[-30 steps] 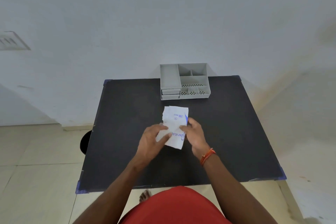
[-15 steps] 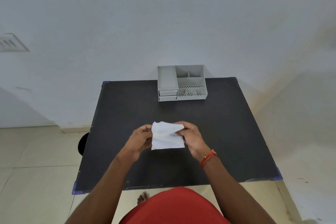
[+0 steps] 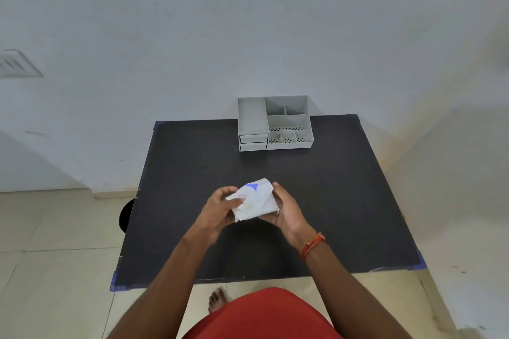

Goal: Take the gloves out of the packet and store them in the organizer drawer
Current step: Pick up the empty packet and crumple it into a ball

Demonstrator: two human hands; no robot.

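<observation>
A white plastic glove packet (image 3: 254, 199) with blue print is held above the middle of the black table (image 3: 344, 187). My left hand (image 3: 220, 209) pinches its left edge between thumb and fingers. My right hand (image 3: 286, 212) cups it from the right and underneath. The gloves inside are not visible. A grey organizer (image 3: 275, 122) stands at the table's far edge, with open compartments on top and two shut drawers (image 3: 254, 142) stacked at its front left.
The table stands against a pale wall. A dark round object (image 3: 126, 215) shows on the tiled floor by the table's left edge. My bare foot (image 3: 217, 300) and red clothing are below the near edge.
The packet was lifted off the table and turned in both hands, so its blue text side now faces away and a blue triangle shows on top.
</observation>
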